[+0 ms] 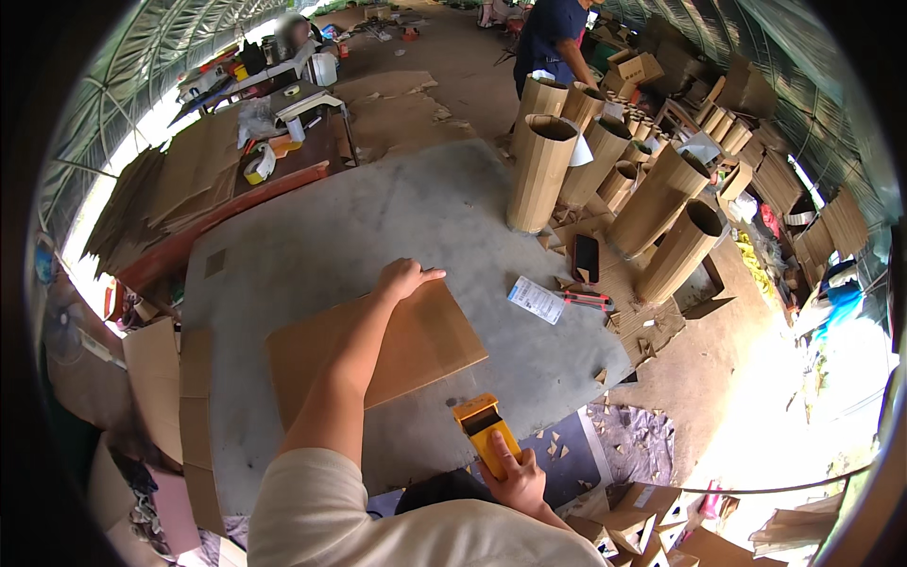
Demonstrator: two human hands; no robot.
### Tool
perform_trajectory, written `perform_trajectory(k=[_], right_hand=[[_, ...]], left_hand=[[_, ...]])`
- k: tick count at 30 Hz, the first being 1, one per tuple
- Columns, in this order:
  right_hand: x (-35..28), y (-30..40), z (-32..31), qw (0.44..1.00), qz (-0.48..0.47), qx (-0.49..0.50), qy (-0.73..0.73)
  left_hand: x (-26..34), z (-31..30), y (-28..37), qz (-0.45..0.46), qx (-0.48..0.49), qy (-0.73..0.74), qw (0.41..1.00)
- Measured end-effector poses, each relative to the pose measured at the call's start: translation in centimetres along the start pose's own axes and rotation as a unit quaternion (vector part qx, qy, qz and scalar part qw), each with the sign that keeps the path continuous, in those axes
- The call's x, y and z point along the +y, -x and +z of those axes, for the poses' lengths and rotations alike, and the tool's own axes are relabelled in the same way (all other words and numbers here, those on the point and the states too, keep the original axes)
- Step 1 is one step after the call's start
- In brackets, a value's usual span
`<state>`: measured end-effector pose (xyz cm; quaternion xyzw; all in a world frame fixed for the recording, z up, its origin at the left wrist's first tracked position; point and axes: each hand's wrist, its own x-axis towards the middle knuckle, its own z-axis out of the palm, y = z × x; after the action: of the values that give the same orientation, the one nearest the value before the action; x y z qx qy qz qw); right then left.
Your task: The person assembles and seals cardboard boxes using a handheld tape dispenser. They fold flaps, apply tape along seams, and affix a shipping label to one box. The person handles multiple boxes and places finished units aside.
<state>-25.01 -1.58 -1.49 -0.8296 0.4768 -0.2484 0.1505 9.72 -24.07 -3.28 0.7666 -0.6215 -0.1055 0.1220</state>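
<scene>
A flat brown cardboard sheet [425,340] lies on the grey tabletop [297,241] in front of me. My left hand [405,280] grips its far edge near the right corner, fingers curled and one digit stretched out to the right. The left forearm crosses over the sheet and covers part of it. In my right hand [521,480] is a boxy yellow handheld tool [489,434] with a dark opening in its upper part. It is held near the table's front edge, apart from the sheet.
Tall cardboard tubes [542,170] stand at the back right. A phone [586,256], a red utility knife [587,300] and a printed label [536,300] lie at the right. Another person [549,42] stands behind the tubes. Stacked cardboard [177,184] and tape [260,166] occupy the left table.
</scene>
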Motion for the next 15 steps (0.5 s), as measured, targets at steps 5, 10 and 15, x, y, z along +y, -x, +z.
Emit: perform_trajectory(k=[5,10,15], right_hand=[[-0.7,-3.9,2.0,0.996,0.007,-0.066,0.065],[-0.7,-6.4,2.1,0.992,-0.015,-0.087,0.092],[0.5,-6.5,2.2,0.982,-0.013,-0.132,0.134]], left_hand=[[0.3,0.1,0.0,0.002,-0.033,0.040,0.999],[1.3,-0.3,1.3,-0.027,0.002,-0.013,1.000],[4.1,-1.4,4.0,-0.095,0.023,-0.020,0.995]])
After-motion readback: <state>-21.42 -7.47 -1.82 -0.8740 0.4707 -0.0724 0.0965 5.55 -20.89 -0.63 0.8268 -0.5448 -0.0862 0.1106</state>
